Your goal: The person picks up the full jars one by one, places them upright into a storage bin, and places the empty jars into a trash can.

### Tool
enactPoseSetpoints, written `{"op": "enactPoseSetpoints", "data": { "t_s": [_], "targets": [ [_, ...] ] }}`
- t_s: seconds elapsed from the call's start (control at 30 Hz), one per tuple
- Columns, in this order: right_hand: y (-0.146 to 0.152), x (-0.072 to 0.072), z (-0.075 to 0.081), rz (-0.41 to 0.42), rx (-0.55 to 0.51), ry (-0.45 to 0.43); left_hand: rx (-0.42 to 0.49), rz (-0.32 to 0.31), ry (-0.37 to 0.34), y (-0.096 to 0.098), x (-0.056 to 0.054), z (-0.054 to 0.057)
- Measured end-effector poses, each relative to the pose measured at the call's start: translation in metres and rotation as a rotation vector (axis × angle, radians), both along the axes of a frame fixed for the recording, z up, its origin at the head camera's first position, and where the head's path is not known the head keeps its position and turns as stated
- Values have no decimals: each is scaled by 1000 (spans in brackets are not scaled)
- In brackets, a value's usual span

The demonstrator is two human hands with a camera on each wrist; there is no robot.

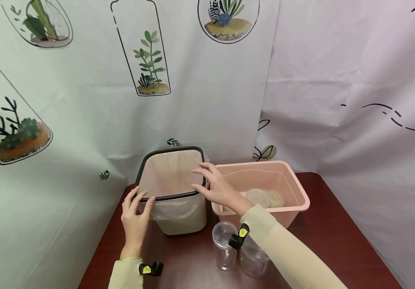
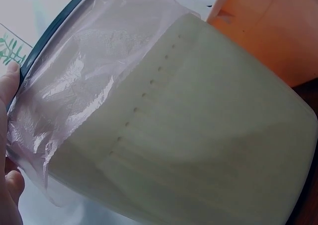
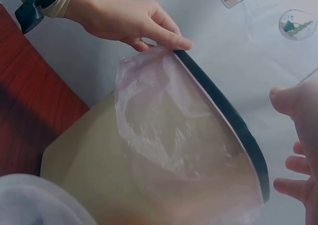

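Note:
A pale trash can point(image 1: 183, 224) with a black rim point(image 1: 178, 196) stands on the table. Its thin, see-through plastic bag point(image 2: 74, 71) lines the inside and folds down over the outside. My left hand point(image 1: 135, 218) grips the near left corner of the rim, thumb on the front side and fingers round the left. Above the right side of the rim is my right hand point(image 1: 219, 188), fingers spread and bent a little, with nothing in them. The right wrist view shows a gap between that hand and the rim.
A pink rectangular tub point(image 1: 302, 202) sits right beside the can, holding a translucent round container point(image 1: 258, 196) and pale beans point(image 1: 275, 198). Two clear plastic jars, one lidded point(image 1: 225, 245) and one wider point(image 1: 253, 261), stand in front. Printed cloth point(image 1: 207, 100) hangs behind the dark red table point(image 1: 337, 237).

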State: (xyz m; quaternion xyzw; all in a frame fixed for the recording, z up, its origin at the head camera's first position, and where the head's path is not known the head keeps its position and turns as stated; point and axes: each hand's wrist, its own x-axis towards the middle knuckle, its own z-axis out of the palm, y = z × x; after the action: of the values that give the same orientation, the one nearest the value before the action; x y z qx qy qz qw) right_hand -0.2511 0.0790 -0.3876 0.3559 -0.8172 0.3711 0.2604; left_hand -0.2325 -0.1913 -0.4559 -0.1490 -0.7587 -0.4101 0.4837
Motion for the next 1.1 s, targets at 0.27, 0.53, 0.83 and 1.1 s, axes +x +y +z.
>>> {"op": "enactPoseSetpoints", "data": {
  "t_s": [0.27, 0.53, 0.83, 1.1],
  "targets": [
    [18, 14, -3, -17, -23, 70, 12, -3, 9, -2, -1, 1],
    [31, 25, -11, -8, -55, 81, 35, -6, -1, -3, 2, 0],
    [53, 41, -26, -106, -54, 4, 28, -14, -4, -1, 1, -1],
    [66, 56, -35, -133, -50, 31, 30, -18, -7, 1, 0, -1]
  ]
}}
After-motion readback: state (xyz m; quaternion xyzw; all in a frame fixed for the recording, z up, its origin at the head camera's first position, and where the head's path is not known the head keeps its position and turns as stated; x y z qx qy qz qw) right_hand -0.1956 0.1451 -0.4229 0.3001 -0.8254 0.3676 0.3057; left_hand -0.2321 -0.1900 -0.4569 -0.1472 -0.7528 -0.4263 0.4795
